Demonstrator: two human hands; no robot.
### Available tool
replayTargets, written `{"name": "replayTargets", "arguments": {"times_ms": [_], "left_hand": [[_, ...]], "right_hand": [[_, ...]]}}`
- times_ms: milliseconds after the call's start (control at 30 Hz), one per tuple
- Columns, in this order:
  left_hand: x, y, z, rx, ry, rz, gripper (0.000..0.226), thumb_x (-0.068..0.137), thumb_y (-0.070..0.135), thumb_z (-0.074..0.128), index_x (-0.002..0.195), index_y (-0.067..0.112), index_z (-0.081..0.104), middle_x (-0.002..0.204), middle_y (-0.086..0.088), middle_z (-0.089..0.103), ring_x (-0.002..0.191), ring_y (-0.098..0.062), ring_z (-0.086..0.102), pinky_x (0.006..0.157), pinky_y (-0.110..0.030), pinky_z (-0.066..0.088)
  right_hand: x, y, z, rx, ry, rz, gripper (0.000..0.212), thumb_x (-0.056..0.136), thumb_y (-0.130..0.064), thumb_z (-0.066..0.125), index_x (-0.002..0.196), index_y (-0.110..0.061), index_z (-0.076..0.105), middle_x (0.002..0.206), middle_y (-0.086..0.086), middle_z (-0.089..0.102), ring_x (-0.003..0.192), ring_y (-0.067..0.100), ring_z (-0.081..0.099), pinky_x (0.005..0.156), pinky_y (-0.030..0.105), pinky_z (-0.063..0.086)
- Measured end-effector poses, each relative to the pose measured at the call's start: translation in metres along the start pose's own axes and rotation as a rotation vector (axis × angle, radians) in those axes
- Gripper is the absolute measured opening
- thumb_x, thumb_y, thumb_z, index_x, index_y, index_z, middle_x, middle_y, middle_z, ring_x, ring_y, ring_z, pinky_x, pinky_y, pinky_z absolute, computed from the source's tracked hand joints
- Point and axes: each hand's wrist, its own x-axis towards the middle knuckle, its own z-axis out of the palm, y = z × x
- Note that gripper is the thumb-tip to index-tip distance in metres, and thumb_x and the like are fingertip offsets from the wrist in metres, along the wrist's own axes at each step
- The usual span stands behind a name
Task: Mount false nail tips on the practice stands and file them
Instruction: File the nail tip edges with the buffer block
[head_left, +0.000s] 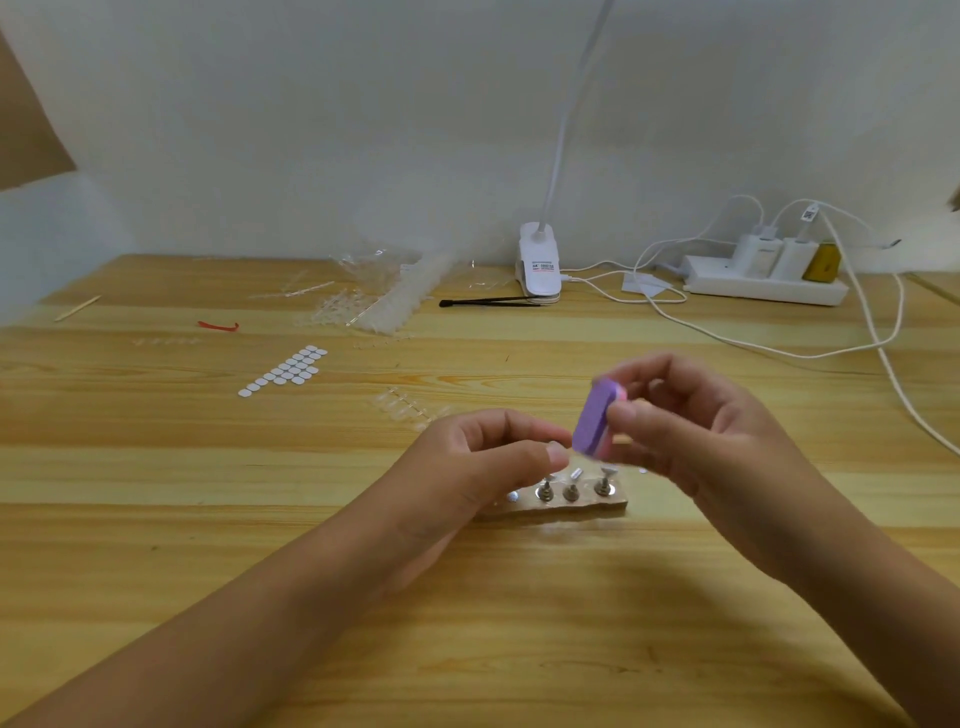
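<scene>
Above the stands (571, 491), right hand (696, 431) pinches file (595, 418); left hand (483, 467) curls.

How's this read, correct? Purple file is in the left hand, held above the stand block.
Not quite. The head view shows the purple file gripped by the right hand, not the left hand. The rest holds: it is held above the stand block.
</scene>
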Motion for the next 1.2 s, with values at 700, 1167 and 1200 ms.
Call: {"name": "replayTargets", "arguments": {"times_ms": [700, 1167, 1200], "left_hand": [[0.004, 0.003, -0.010, -0.186, -0.046, 0.018, 0.027, 0.078, 0.017, 0.069, 0.104, 0.017, 0.077, 0.102, -0.008, 0.074, 0.099, -0.012, 0.068, 0.089, -0.019, 0.054], [0.004, 0.001, -0.010, -0.110, -0.057, 0.020, 0.026, 0.077, 0.026, 0.072, 0.101, 0.020, 0.079, 0.098, 0.002, 0.076, 0.087, -0.004, 0.068, 0.080, -0.018, 0.052], [0.004, 0.001, -0.010, -0.052, -0.055, 0.025, 0.027, 0.077, 0.027, 0.073, 0.103, 0.021, 0.078, 0.101, 0.001, 0.076, 0.092, -0.006, 0.069, 0.085, -0.023, 0.052]], "right_hand": [[-0.005, 0.009, 0.011, -0.061, -0.150, 0.012, 0.022, 0.078, -0.023, 0.074, 0.098, -0.017, 0.068, 0.087, 0.010, 0.073, 0.083, 0.021, 0.072, 0.073, 0.024, 0.056], [-0.006, 0.009, 0.013, 0.002, -0.127, 0.032, 0.029, 0.078, -0.013, 0.072, 0.096, 0.002, 0.056, 0.084, 0.014, 0.074, 0.078, 0.021, 0.073, 0.069, 0.024, 0.057], [-0.006, 0.008, 0.013, 0.000, -0.126, 0.039, 0.029, 0.077, -0.013, 0.071, 0.096, 0.003, 0.055, 0.085, 0.014, 0.074, 0.079, 0.022, 0.074, 0.069, 0.024, 0.057]]}}
